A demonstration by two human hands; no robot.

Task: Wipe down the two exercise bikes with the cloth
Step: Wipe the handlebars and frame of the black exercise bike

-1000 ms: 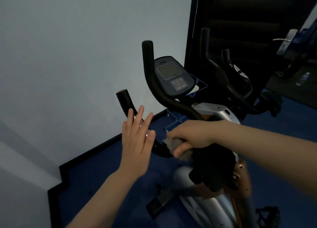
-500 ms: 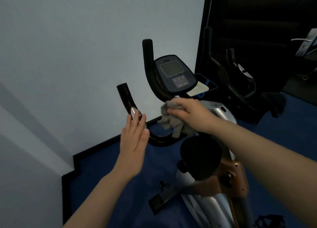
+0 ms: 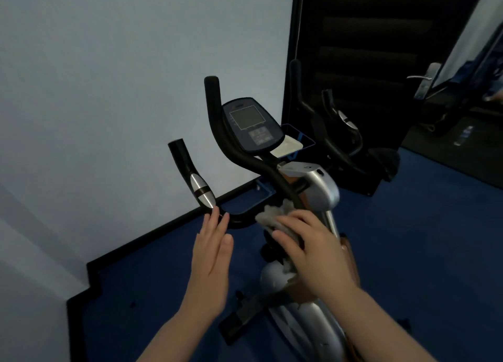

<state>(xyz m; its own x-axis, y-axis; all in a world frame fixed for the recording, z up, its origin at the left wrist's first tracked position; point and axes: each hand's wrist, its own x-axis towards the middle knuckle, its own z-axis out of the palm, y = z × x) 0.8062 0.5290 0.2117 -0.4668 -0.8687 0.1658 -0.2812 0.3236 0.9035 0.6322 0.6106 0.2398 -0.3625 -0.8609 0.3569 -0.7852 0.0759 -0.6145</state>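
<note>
I am pressing the grey cloth against the near bike's handlebar with my right hand curled over it; my left hand is hovering flat, fingers spread, just beside the bar.

1. You had two exercise bikes in view: a silver-bodied one with black curved handlebars and a dark one beside it.
2. You held one crumpled grey cloth.
3. You showed two bare hands, left and right.
4. You faced one dark oval console with a grey screen.
</note>
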